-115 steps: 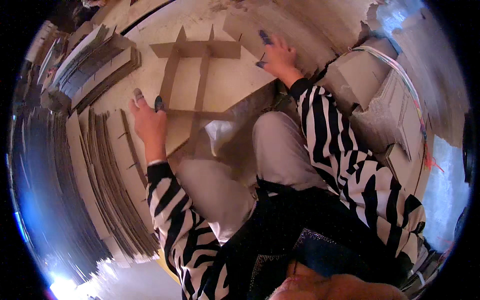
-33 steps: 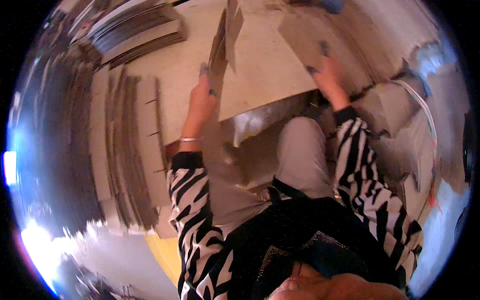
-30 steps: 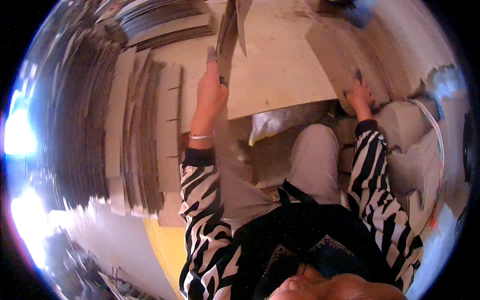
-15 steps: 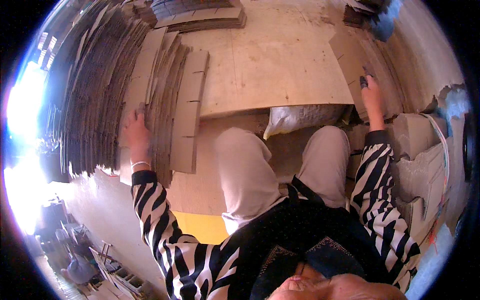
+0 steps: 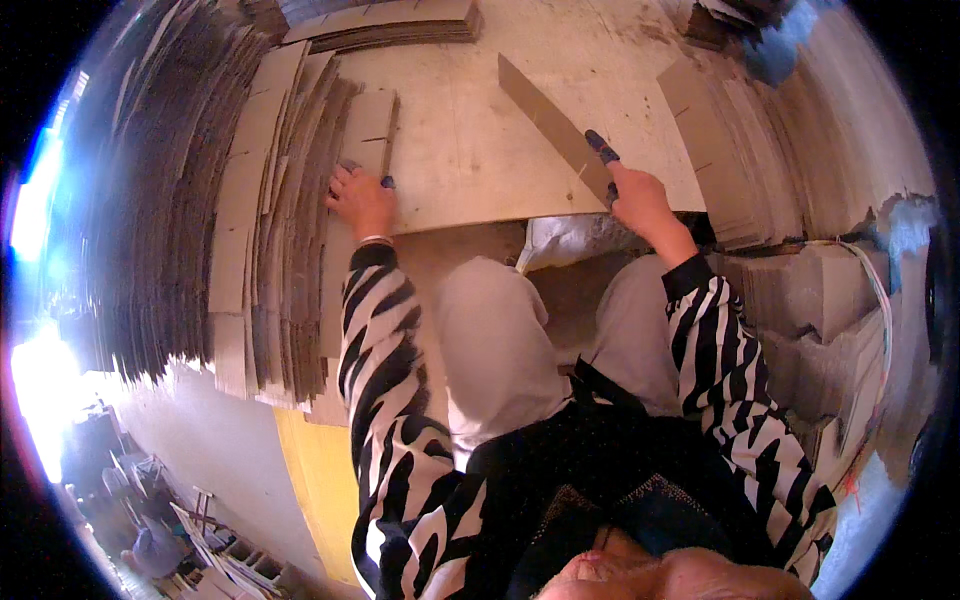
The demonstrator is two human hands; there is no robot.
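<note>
My left hand (image 5: 362, 205) is closed across a narrow slotted cardboard strip (image 5: 372, 118), thumb at its right edge and fingers at its left. This strip lies beside a tall row of stacked cardboard strips (image 5: 255, 165). In my right hand (image 5: 642, 203) is another cardboard strip (image 5: 545, 108), held near its lower end and slanting up to the left over the plywood board (image 5: 450, 150). Dark coverings show on some fingertips of both hands. How the right thumb and fingers pinch the strip is partly hidden.
On the right, a stack of cardboard pieces (image 5: 725, 150) leans along the board's edge. More slotted strips (image 5: 395, 22) lie at the far side. A white sack (image 5: 575, 240) sits under the board, near my knees. Torn cardboard (image 5: 815, 285) is piled at the lower right.
My left hand has moved right, from the stacked row to the slotted strip. My right hand has lifted a cardboard strip from the right stack and brought it leftward over the board.
</note>
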